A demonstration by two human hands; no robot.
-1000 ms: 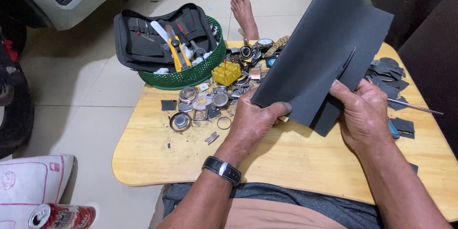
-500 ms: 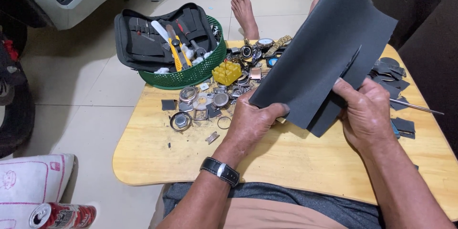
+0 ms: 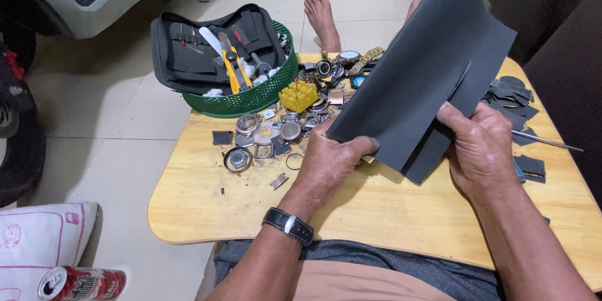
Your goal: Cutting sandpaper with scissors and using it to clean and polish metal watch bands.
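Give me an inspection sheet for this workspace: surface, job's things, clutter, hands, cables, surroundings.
Surface: low wooden table with rounded corners, front left part bare.
Job's things: dark grey sheet, raised above the table, with a slit running in from its right edge.
Clutter: watch cases and metal rings at centre; yellow block; small grey offcuts at right; thin metal rod; green basket holding an open black tool case.
Hands: left hand grips the sheet's lower left corner; right hand grips it beside the slit. Black wristwatch on left wrist.
Cables: nothing seen.
Surroundings: tiled floor, bare foot beyond the table, red drink can, white cushion.
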